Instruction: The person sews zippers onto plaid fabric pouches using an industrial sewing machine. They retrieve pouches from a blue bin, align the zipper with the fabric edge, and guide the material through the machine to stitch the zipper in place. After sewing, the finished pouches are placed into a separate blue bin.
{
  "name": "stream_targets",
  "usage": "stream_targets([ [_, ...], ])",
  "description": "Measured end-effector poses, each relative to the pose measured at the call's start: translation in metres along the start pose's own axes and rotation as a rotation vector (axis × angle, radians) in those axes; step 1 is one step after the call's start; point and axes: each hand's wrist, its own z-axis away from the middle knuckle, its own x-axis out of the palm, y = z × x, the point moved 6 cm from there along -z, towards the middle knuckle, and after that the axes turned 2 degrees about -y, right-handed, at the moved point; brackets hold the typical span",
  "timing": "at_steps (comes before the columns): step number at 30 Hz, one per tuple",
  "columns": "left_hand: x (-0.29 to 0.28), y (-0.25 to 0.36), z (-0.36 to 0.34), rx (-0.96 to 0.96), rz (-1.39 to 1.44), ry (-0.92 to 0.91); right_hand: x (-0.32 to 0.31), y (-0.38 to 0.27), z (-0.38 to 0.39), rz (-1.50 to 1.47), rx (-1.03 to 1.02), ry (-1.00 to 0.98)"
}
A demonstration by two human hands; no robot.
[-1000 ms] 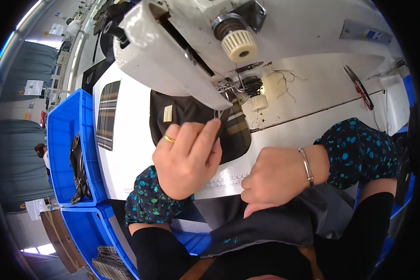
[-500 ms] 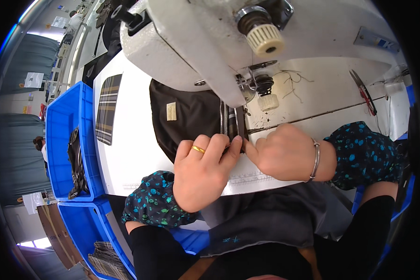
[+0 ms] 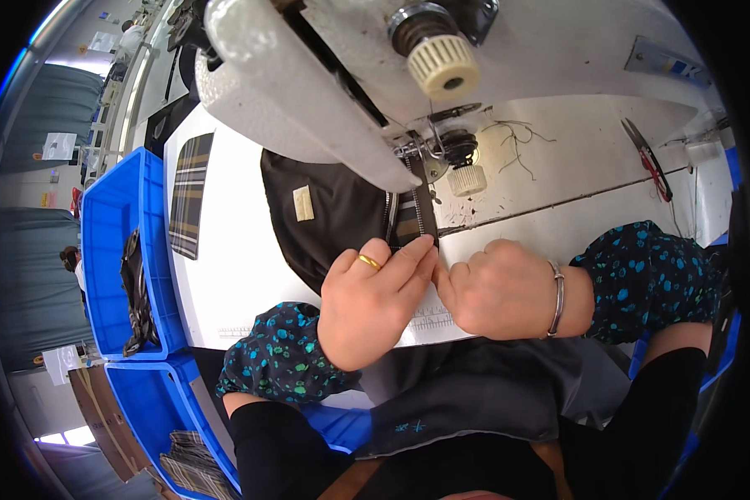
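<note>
A dark brown fabric piece (image 3: 329, 193) with a small cream label (image 3: 303, 202) lies under the needle area of a white sewing machine (image 3: 296, 108). Along its right side runs a metal-toothed zipper (image 3: 417, 212), with a plaid strip beside the teeth. My left hand (image 3: 371, 302), wearing a gold ring, has its fingers pressed together on the fabric's near end by the zipper. Curled almost into a fist, my right hand (image 3: 498, 292) pinches at the same corner, its fingertips touching the left ones. The gripped edge is mostly hidden by the fingers.
At left on the white table lies a plaid fabric piece (image 3: 192, 196). Two blue bins (image 3: 167, 275) stand beyond the table's left edge, holding fabric. Red-handled scissors (image 3: 652, 162) and loose dark threads (image 3: 517, 142) lie right of the needle. A ruler strip (image 3: 429, 323) edges the table.
The machine head sits further left and up in view. More of the plaid strip shows beside the zipper. Both hands stay at the fabric's near corner, the left shifted slightly right.
</note>
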Motion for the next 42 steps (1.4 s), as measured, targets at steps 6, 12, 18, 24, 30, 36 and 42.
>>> stream_targets([
  [6, 0.000, -0.002, -0.001, -0.049, 0.063, -0.010, -0.002, 0.001, -0.001, -0.048, 0.038, 0.091],
  [12, 0.005, -0.009, -0.007, -0.071, 0.064, -0.014, 0.001, 0.008, -0.003, 0.028, 0.069, 0.071],
  [18, 0.012, -0.027, -0.023, -0.103, 0.054, 0.111, 0.007, 0.032, -0.011, 0.049, 0.115, 0.098],
  [24, 0.024, -0.047, -0.034, -0.090, 0.024, 0.114, 0.007, 0.054, -0.017, 0.041, 0.206, 0.113],
  [30, 0.015, -0.043, -0.028, -0.124, -0.041, 0.127, 0.005, 0.057, -0.016, 0.010, 0.224, 0.088],
  [36, 0.011, -0.052, -0.021, -0.111, -0.097, 0.136, 0.004, 0.054, -0.014, 0.030, 0.192, 0.102],
  [42, 0.017, -0.055, -0.029, -0.029, -0.104, 0.211, 0.005, 0.052, -0.014, 0.050, 0.184, 0.102],
])
